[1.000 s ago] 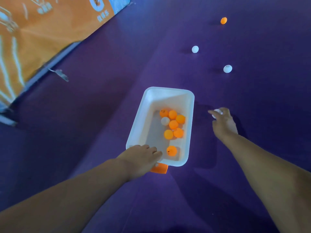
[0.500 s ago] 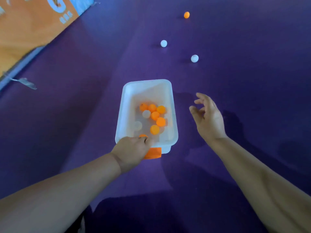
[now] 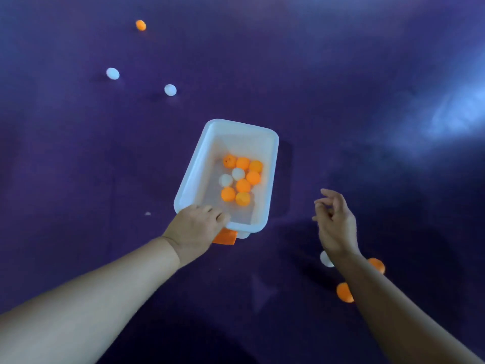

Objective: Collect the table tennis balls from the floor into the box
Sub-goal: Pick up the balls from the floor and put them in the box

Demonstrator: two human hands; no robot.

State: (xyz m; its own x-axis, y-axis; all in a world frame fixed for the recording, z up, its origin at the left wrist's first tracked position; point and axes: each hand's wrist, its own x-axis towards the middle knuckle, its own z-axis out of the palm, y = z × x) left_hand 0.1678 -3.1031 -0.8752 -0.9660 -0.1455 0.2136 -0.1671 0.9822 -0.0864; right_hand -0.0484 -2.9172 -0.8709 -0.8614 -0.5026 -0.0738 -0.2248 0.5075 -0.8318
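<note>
Gripping near rim of box (image 3: 244, 126): left hand (image 3: 195, 227).

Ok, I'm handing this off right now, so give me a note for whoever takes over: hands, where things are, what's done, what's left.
Left hand grips the white box by its near rim.
Right hand holds nothing, fingers loosely curled, right of the box.
Done: nine balls lie in the box, seven orange and two white.
Left: six balls in view on the floor: a far orange ball, two far white balls, and by the right forearm a near white ball, partly hidden, and two near orange balls.
</note>
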